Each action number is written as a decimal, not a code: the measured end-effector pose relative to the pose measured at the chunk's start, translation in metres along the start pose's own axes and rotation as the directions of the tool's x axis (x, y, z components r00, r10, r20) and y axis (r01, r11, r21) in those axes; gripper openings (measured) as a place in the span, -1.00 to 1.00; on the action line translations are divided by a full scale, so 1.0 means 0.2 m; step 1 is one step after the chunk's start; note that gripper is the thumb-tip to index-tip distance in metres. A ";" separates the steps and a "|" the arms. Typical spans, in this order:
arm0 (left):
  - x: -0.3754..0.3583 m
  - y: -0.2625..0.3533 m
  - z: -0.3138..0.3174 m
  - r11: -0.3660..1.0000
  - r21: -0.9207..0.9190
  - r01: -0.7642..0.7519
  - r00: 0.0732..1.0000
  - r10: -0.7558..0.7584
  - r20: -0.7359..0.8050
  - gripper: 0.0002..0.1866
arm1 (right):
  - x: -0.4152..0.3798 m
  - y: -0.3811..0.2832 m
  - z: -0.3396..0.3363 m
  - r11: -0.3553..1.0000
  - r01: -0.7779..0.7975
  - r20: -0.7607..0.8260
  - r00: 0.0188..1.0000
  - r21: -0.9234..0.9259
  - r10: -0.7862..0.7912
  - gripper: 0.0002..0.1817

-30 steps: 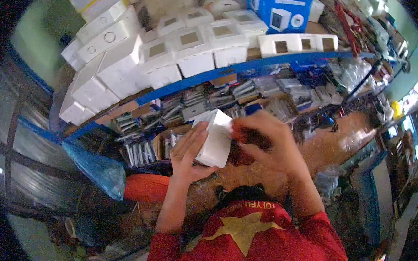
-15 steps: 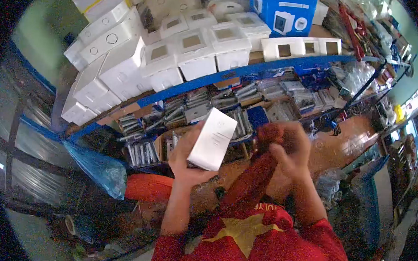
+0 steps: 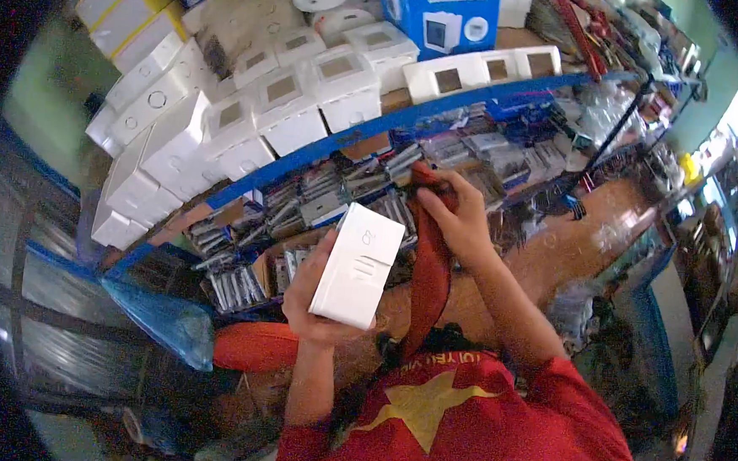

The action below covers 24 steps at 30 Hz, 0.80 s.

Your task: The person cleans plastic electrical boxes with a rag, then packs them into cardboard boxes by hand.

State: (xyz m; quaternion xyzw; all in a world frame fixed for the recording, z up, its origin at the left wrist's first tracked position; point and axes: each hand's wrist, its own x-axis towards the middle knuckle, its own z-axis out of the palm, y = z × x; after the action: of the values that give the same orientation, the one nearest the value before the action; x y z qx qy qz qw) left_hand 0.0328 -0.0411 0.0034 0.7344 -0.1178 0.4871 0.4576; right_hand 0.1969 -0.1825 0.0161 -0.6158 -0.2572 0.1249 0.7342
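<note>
A white plastic box (image 3: 356, 268) with slots and a small marking on its face is held tilted in my left hand (image 3: 304, 304). My left fingers wrap its left side and lower end. Just to the right, my right hand (image 3: 466, 224) pinches the upper end of a red cloth (image 3: 431, 272). The cloth hangs down toward the front of the red shirt (image 3: 492, 424), its lower part narrowing near the collar. Both hands are in front of the lower shelf, apart from each other.
White boxes with square windows (image 3: 280, 98) line the upper shelf, whose blue edge (image 3: 349, 136) runs across the view. A blue carton (image 3: 441, 19) stands behind them. Several small packaged parts (image 3: 239, 288) fill the lower shelf. A blue plastic bag (image 3: 165, 319) hangs at left.
My right hand has moved up and left with the red cloth, which now hangs long below it. The white box has turned a little, showing more of its slotted face. The view has shifted.
</note>
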 end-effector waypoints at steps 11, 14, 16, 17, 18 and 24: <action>0.03 -0.04 0.05 0.802 0.545 -0.244 0.969 0.182 0.165 -0.21 | -0.05 -0.12 0.12 0.865 0.493 0.371 0.824 -0.094 -0.429 -0.51; -0.02 -0.05 0.04 0.788 0.561 -0.254 0.964 0.157 0.215 -0.23 | -0.05 -0.10 0.10 0.960 -0.139 0.465 0.885 0.244 0.010 -0.47; -0.06 -0.05 0.04 0.762 0.588 -0.270 0.959 0.155 0.239 -0.25 | -0.06 -0.03 0.09 0.919 -0.246 0.467 0.881 0.307 0.079 -0.44; -0.07 -0.06 0.05 0.757 0.590 -0.280 0.956 0.168 0.239 -0.26 | -0.07 -0.01 0.09 0.881 -0.319 0.459 0.878 0.350 0.136 -0.44; -0.10 -0.06 0.06 0.757 0.586 -0.288 0.954 0.177 0.240 -0.26 | -0.10 0.02 0.08 0.834 -0.390 0.448 0.872 0.391 0.197 -0.44; -0.20 -0.09 0.13 0.758 0.593 -0.271 0.951 0.117 0.285 -0.09 | -0.19 0.13 0.06 0.845 -0.395 0.252 0.913 0.361 0.319 -0.58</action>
State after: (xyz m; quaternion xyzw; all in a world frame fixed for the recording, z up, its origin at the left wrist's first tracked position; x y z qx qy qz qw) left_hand 0.0403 -0.0629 -0.0424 0.8793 -0.0780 0.4549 0.1178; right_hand 0.1631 -0.1864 -0.0164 -0.4735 -0.1723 0.3661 0.7824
